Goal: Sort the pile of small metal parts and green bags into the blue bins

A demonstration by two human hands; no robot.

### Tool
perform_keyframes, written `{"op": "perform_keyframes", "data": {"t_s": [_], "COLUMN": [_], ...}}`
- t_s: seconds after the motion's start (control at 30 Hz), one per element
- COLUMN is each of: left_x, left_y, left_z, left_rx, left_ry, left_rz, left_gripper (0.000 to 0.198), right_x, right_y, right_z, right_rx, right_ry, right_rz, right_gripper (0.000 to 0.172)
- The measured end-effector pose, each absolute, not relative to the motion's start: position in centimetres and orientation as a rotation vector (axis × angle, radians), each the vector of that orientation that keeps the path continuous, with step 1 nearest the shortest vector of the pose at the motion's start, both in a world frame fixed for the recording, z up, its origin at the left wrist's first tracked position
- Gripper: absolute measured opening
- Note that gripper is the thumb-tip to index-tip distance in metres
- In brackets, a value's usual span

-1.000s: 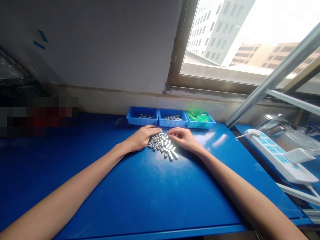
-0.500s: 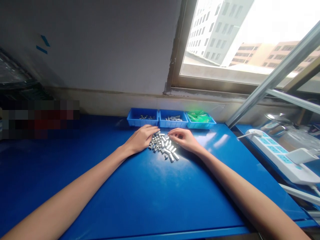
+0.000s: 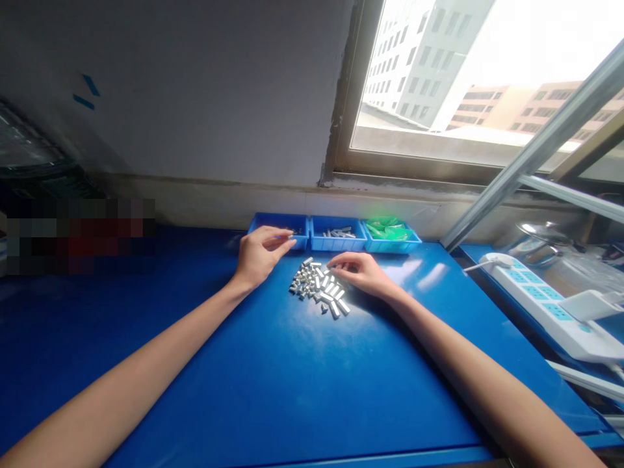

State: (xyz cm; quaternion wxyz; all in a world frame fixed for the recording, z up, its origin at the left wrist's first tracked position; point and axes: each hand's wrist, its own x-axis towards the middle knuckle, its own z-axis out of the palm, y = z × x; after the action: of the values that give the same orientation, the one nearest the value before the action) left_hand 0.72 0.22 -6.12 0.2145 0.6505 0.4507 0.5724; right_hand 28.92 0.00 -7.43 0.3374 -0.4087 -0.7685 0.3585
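Observation:
My left hand (image 3: pixel 260 255) is in front of the left blue bin (image 3: pixel 303 243), with its thumb and fingertips pinched together at the bin's front rim. A tiny bright bit shows between those fingertips, too small to name. Small metal screws (image 3: pixel 303 283) and longer silver metal standoffs (image 3: pixel 340 294) lie in one loose pile on the blue table (image 3: pixel 292 377). At the pile's upper right edge rests my right hand (image 3: pixel 358 270), its fingers curled and closed at the tips. What those fingers hold, if anything, is hidden.
The middle blue bin (image 3: pixel 338 244) contains several metal pieces. Beside it, the right blue bin (image 3: pixel 394 246) holds a green plastic bag (image 3: pixel 387 228). A white power strip (image 3: pixel 546 302) lies at the right, beyond a slanted metal frame bar (image 3: pixel 502 185). Behind the bins is a wall.
My left hand has lifted off the pile's left side and moved up and left to the left bin, its fingers now pinched. My right hand has barely moved.

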Motion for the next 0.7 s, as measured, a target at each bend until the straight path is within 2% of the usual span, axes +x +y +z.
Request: {"op": "perform_keyframes", "data": {"t_s": [0.1, 0.17, 0.23, 0.33, 0.43, 0.6, 0.7], "left_x": [0.8, 1.0, 1.2, 1.2, 0.7, -0.2, -0.3], "left_y": [0.5, 0.5, 0.4, -0.1, -0.7, -0.7, -0.3], "left_z": [-5.9, -5.8, -5.8, -5.9, -6.3, -7.4, -8.0], "left_rx": [1.535, 1.492, 1.558, 1.814, 2.134, 2.414, 2.472], "left_ry": [1.211, 1.173, 1.132, 1.129, 1.12, 1.057, 1.098], "left_rz": [1.594, 1.573, 1.581, 1.552, 1.359, 1.088, 1.038], "left_gripper": [0.059, 0.068, 0.064, 0.042, 0.027, 0.025, 0.031], "right_x": [29.1, 29.3, 29.5, 29.8, 30.1, 31.0, 31.2], "right_y": [0.3, 0.4, 0.5, 0.7, 0.9, 1.3, 1.3], "right_z": [-7.6, -7.8, -7.8, -7.7, -7.8, -8.3, -8.4], "right_rx": [-1.081, -1.078, -1.047, -0.951, -0.904, -1.018, -1.015], "right_ry": [-1.991, -1.983, -1.996, -2.072, -2.179, -2.267, -2.264], "right_rz": [0.96, 0.965, 0.978, 0.965, 0.821, 0.295, 0.269], "right_gripper": [0.027, 0.028, 0.029, 0.032, 0.037, 0.033, 0.033]}}
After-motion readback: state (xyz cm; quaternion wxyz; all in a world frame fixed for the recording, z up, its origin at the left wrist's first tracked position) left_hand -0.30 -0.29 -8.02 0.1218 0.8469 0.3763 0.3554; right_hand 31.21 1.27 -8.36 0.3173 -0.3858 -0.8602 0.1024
